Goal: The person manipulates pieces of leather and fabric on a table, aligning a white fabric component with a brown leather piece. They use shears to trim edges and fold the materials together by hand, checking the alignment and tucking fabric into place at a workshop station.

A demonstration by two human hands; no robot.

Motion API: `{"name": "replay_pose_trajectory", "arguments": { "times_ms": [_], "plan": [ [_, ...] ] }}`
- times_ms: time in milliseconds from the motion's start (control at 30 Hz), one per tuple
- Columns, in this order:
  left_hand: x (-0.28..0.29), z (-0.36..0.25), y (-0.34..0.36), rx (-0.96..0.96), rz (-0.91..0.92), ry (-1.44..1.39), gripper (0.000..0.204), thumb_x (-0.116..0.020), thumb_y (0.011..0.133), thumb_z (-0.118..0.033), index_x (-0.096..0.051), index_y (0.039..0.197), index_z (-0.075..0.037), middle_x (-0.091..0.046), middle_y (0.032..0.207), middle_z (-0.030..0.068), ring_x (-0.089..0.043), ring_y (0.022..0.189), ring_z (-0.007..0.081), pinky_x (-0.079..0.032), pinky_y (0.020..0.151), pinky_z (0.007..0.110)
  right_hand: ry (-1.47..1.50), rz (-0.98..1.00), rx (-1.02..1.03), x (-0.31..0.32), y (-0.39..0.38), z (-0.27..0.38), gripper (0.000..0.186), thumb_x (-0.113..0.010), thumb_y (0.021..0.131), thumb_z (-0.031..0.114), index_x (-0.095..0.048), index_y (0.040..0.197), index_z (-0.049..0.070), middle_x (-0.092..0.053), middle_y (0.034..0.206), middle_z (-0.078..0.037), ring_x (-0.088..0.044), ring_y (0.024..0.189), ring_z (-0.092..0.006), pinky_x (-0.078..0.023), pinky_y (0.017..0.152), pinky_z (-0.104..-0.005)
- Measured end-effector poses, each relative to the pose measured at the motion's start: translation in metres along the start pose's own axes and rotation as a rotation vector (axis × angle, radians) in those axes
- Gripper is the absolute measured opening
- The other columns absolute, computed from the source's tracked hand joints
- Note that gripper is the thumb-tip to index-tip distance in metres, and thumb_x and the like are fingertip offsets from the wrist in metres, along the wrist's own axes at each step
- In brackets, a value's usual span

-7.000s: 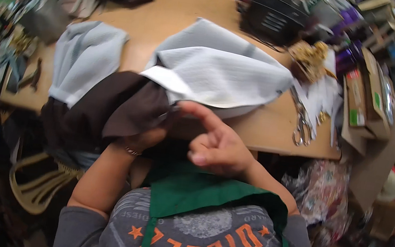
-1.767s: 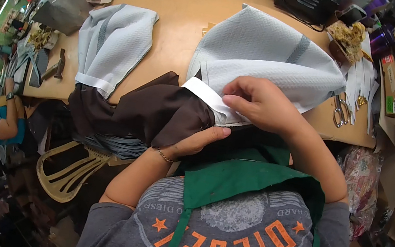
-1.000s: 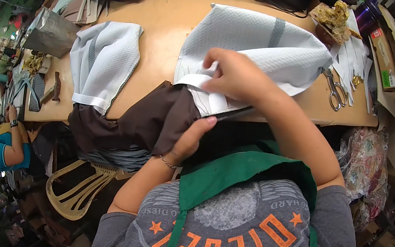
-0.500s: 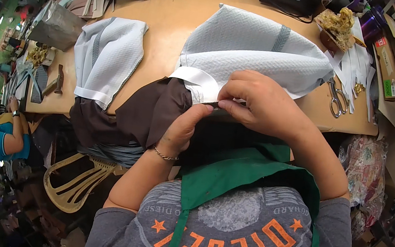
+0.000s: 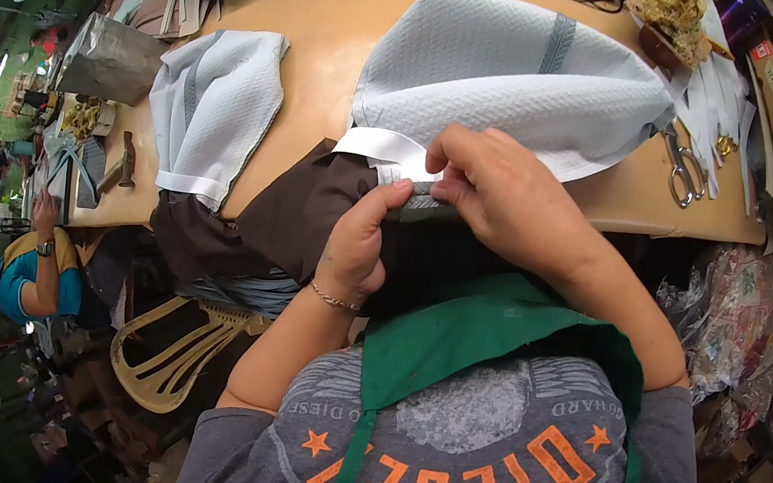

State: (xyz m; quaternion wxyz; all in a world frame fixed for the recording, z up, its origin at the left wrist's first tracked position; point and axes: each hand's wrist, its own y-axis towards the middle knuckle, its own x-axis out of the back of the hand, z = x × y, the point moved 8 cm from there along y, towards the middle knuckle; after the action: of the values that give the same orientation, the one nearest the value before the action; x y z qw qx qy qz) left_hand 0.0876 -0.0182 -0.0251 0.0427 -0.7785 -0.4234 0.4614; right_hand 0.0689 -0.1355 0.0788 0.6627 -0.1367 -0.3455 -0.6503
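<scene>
A large piece of pale quilted fabric (image 5: 509,71) with a grey stripe lies over the table, joined at its near end to dark brown cloth (image 5: 298,200). A white band (image 5: 390,148) curves along that join. My left hand (image 5: 362,238) pinches the edge of the fabric just below the band, thumb on top. Close by on the right, my right hand (image 5: 494,182) has its thumb and forefinger pinched together at the same edge; whether a small item sits between them cannot be made out. A second pale fabric piece (image 5: 217,109) with a white band lies to the left.
Scissors (image 5: 683,170) and white strips lie at the table's right, near a brown container (image 5: 667,39). A hammer (image 5: 124,160) and a metal box (image 5: 111,59) are on the left. A plastic chair (image 5: 172,360) stands below, and a co-worker in blue (image 5: 41,277) sits beyond.
My hands part slightly, and a grey strip of the fabric edge now shows between them. The view has shifted a little. The co-worker's arm has moved.
</scene>
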Motion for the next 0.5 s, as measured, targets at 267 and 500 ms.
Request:
{"name": "replay_pose_trajectory", "arguments": {
  "times_ms": [267, 500],
  "plan": [
    [-0.013, -0.001, -0.002, 0.133, 0.082, -0.200, 0.030, -0.046, 0.092, -0.017, -0.051, 0.115, 0.001, -0.060, 0.107, 0.0135, -0.060, 0.098, 0.0245, -0.047, 0.089, 0.038, -0.241, -0.094, 0.361, 0.004, -0.006, 0.014, 0.015, -0.062, 0.070, 0.015, -0.060, 0.084, 0.010, -0.053, 0.087, 0.002, -0.050, 0.092, -0.0213, -0.043, 0.074, -0.0366],
    [-0.031, 0.006, 0.007, 0.110, 0.126, -0.346, 0.026, -0.048, 0.091, -0.017, -0.053, 0.112, -0.001, -0.061, 0.104, 0.0112, -0.061, 0.096, 0.0219, -0.048, 0.087, 0.036, -0.553, -0.277, 0.600, 0.008, -0.029, 0.027, 0.019, -0.059, 0.065, 0.020, -0.062, 0.083, 0.014, -0.051, 0.083, 0.005, -0.051, 0.086, -0.0149, -0.039, 0.085, -0.0324]
  ]
}}
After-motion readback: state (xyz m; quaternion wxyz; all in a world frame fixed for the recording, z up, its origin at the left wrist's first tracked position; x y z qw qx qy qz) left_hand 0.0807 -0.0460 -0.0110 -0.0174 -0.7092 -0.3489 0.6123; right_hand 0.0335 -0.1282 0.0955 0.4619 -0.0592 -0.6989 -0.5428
